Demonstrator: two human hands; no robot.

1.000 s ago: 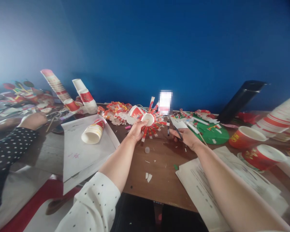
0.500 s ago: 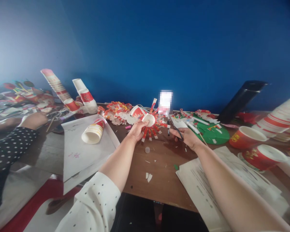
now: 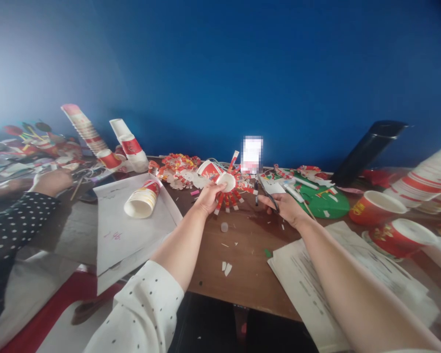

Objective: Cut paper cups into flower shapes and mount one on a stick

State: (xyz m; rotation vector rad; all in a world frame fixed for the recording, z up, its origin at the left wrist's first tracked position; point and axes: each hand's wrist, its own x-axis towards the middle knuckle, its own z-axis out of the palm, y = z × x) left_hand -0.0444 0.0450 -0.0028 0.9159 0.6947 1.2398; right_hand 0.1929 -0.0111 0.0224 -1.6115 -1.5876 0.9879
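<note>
My left hand pinches a cut paper cup at its round white base, thumb on top. Red, white-tipped strips fan out from that base all around, and a wider uncut-looking piece stands at its upper left. My right hand is closed around a pair of scissors with dark handles, just right of the cup's strips. The blades point up and away, apart from the strips as far as I can see. Below my hands, a small clear cap and white paper scraps lie on the brown table.
Nested paper cups lie on white paper at left. Cup stacks, cut cup pieces and a green disc with markers stand behind. Red cups, papers and a black bottle are at right. Another person's hand works far left.
The scissors blades have tilted slightly in my right hand. My left hand keeps its hold on the cut cup, which has barely shifted.
</note>
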